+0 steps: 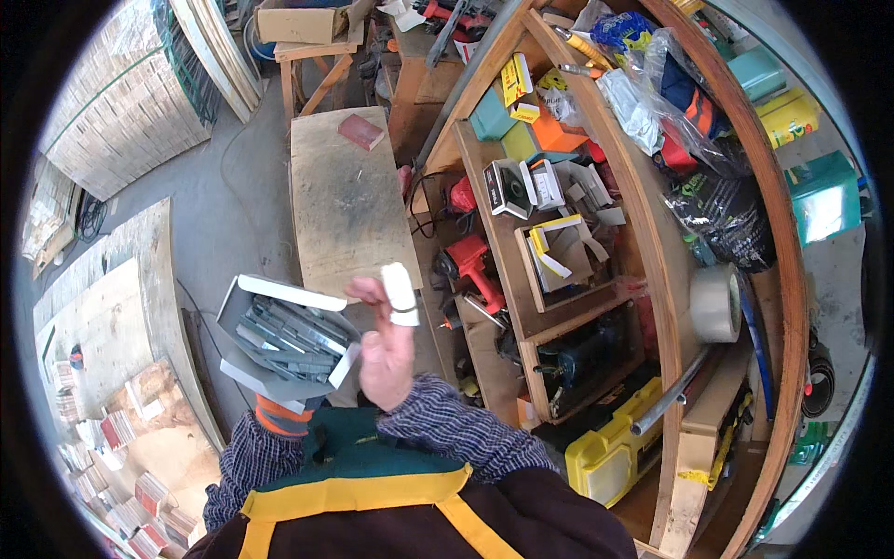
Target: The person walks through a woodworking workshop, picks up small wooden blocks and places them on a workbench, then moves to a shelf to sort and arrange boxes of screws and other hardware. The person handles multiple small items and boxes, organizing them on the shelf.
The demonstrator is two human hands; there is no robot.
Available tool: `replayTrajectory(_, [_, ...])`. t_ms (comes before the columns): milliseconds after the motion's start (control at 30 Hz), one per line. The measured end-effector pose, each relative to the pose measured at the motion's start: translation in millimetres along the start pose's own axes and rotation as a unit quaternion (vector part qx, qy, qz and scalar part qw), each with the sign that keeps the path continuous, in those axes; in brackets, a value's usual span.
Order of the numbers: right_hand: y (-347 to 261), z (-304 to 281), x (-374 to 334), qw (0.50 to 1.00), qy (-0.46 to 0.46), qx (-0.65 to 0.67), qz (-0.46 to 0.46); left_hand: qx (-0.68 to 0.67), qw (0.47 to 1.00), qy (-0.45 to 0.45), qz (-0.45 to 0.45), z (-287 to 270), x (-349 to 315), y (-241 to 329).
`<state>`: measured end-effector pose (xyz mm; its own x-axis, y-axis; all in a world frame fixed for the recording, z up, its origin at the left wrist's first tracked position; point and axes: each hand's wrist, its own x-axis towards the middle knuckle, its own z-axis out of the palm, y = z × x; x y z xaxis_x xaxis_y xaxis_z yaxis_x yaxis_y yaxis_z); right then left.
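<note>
The open cardboard box of grey metal strips sits, as I see it, in the mostly hidden, gloved left hand, gripped from below; the right hand stands loosely open alongside. Lettering marks a yellow package.

Plywood tabletop, reddish block, wooden shelves, cartons

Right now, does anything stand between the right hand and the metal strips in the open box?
Sideways, the open box's right edge and its pale flap lie between the right hand and the grey metal strips; from above, nothing visible covers them.
</note>
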<state>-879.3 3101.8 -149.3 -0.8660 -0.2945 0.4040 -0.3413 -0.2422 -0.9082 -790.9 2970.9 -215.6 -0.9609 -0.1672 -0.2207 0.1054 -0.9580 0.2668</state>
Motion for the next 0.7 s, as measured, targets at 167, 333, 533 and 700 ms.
replayTrajectory(167, [30,-48,10,0.986,0.11,-0.027,0.121,-0.096,0.994,0.005,-0.055,-11,17,11])
replayTrajectory(333, [34,-110,5,0.934,0.152,-0.224,0.234,-0.143,0.977,-0.029,-0.157,-12,51,23])
replayTrajectory(533, [12,-272,48,0.694,0.281,-0.619,0.237,-0.078,0.981,-0.004,-0.18,-8,79,26])
replayTrajectory(700, [38,-334,65,0.614,0.315,-0.569,0.448,-0.081,0.982,0.004,-0.173,-5,88,14])
